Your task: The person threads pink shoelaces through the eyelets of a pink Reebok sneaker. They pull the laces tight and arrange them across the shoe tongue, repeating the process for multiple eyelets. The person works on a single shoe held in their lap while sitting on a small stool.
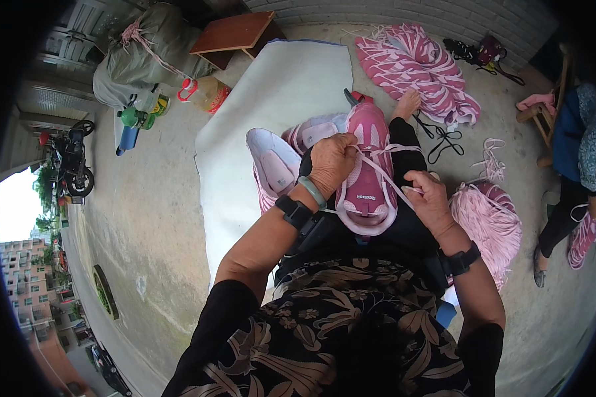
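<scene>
Two hands: the left hand point(334, 161) and the right hand point(430, 200) are both pinching a pale pink lace point(387, 180), which is running in a slant between them.
Shoe point(351, 180): it is lying between the hands, just right of the left hand and left of the right hand, apparently resting on the lap.
Long axis: the shoe is pointing away from the body, its toe extending beyond the left hand and its opening sitting nearer the body than either hand.
Nearer hand: the left hand is overlapping the shoe's left edge beside the lacing; the right hand is standing clear of its right side.
Loose strand: another length is trailing from the lacing, passing beyond the right hand.
Left pose: fingertips are pressing together on the lace, the back of the hand is facing up, and the forearm is slanting in from lower left, wearing a bangle point(313, 192).
Right pose: thumb and forefinger are clamping the lace, the other fingers are curling, and the forearm is rising from lower right.
Left side: spare shoes point(276, 165) are lying left of the left hand, over a pale sheet point(228, 112).
Right side: a pink bundle point(489, 218) is sitting just right of the right hand; a pink heap point(414, 73) is lying farther beyond it.
</scene>
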The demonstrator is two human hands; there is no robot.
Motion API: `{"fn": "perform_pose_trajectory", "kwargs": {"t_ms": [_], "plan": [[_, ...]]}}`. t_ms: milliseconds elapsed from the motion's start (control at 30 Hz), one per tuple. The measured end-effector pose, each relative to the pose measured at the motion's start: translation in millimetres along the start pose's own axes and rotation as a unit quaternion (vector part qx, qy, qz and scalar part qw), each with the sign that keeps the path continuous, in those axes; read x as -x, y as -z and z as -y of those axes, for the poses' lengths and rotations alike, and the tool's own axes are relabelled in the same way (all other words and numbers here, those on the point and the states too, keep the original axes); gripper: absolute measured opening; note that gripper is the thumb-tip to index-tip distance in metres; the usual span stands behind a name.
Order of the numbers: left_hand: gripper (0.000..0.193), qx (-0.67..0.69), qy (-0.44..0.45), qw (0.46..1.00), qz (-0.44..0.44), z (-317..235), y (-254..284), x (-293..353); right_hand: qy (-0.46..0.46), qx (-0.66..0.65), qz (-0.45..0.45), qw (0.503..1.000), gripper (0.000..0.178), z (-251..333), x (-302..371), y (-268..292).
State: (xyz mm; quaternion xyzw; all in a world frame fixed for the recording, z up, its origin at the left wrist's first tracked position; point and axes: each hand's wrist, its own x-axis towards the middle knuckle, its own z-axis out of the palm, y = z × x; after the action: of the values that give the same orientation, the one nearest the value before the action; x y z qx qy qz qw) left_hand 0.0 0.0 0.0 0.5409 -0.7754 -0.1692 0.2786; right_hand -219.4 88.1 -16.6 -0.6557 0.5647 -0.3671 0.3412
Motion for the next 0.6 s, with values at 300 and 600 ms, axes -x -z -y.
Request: {"fn": "perform_pose_trajectory", "kwargs": {"t_ms": [300,600], "plan": [[0.004,0.172,0.126,0.975,-0.053,-1.7,-28.5,12.1,-0.027,0.065,0.062,0.996,0.008,-0.4,11.3,-2.3],[0.009,0.097,0.111,0.989,-0.014,-13.2,-21.8,18.5,0.088,-0.025,0.156,0.983,0.007,50.0,54.7,49.5]]}}
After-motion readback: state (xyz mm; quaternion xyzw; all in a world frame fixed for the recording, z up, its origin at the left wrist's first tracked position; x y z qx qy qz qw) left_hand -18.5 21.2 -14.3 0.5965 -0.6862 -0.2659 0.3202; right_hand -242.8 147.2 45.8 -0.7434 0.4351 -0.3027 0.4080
